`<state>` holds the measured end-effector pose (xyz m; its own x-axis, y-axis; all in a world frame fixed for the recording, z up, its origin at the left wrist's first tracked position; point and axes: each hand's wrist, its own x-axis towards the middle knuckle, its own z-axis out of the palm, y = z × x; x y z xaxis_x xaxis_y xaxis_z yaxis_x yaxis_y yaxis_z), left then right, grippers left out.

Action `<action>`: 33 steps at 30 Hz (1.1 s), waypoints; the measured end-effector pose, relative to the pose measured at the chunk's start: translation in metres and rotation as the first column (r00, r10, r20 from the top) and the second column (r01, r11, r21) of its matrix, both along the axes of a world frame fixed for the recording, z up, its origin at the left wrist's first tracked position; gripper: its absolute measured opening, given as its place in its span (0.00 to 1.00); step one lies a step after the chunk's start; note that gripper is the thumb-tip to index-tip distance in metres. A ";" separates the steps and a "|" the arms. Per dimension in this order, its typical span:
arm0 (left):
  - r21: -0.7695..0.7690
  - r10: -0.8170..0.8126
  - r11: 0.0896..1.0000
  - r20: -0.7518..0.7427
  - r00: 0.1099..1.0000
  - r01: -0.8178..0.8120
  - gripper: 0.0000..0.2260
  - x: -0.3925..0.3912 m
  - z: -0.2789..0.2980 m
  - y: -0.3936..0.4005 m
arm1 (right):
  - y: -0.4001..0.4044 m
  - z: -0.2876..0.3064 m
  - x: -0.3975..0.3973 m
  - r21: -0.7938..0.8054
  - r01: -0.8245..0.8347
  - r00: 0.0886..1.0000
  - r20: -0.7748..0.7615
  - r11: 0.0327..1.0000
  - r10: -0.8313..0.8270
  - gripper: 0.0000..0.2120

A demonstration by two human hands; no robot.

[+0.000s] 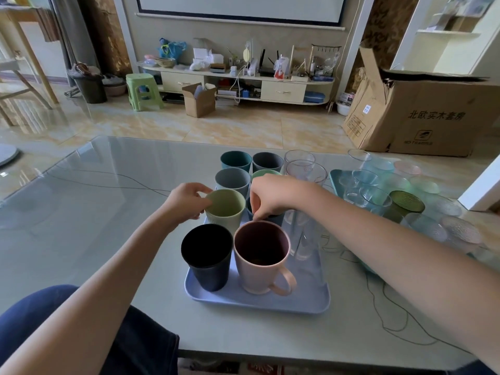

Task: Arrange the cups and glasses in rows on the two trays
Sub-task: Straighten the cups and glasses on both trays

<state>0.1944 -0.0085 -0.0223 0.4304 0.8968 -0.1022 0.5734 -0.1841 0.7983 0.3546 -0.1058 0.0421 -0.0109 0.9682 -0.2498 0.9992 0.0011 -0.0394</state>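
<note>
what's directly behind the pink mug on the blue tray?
A dark cup, mostly covered by the right hand gripping its rim, so its colour is unclear. Behind the hand a green cup peeks out. The pink mug hides that dark cup's base and the blue tray there.

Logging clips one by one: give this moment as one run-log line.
stage: arranging cups | left hand: gripping light green cup rim | right hand: on dark cup, mostly hidden | blue tray: black cup, pink mug nearest

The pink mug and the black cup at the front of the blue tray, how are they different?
The pink mug has a handle on its side; the black cup has none. The mug is pale pink with a darker inside, the cup dark all over. Both stand upright, side by side on the blue tray, untouched by either hand.
</note>
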 end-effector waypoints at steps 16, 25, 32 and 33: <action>-0.185 -0.006 0.983 -0.053 0.999 -0.004 0.15 -0.010 0.013 -0.004 | -0.059 0.009 0.078 0.535 0.583 0.739 -0.662 0.612 -0.124 0.09; -0.403 0.058 0.903 -0.227 0.972 -0.148 0.10 -0.036 -0.018 -0.016 | -0.165 -0.137 0.055 0.029 0.870 0.333 -0.770 0.492 -0.544 0.08; -0.494 -0.142 0.866 -0.383 0.913 -0.073 0.13 -0.040 -0.040 -0.045 | -0.184 -0.147 0.024 0.055 0.759 0.608 -0.413 0.648 -0.678 0.17; -0.462 -0.137 0.885 -0.391 0.910 -0.065 0.14 -0.039 -0.041 -0.049 | -0.183 -0.145 0.024 0.050 0.758 0.613 -0.392 0.650 -0.686 0.17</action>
<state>0.1549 -0.0572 -0.0632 0.2913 0.6890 -0.6637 0.8605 0.1144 0.4965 0.3782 -0.2888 -0.1030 0.6725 0.7185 -0.1772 0.6049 -0.6716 -0.4278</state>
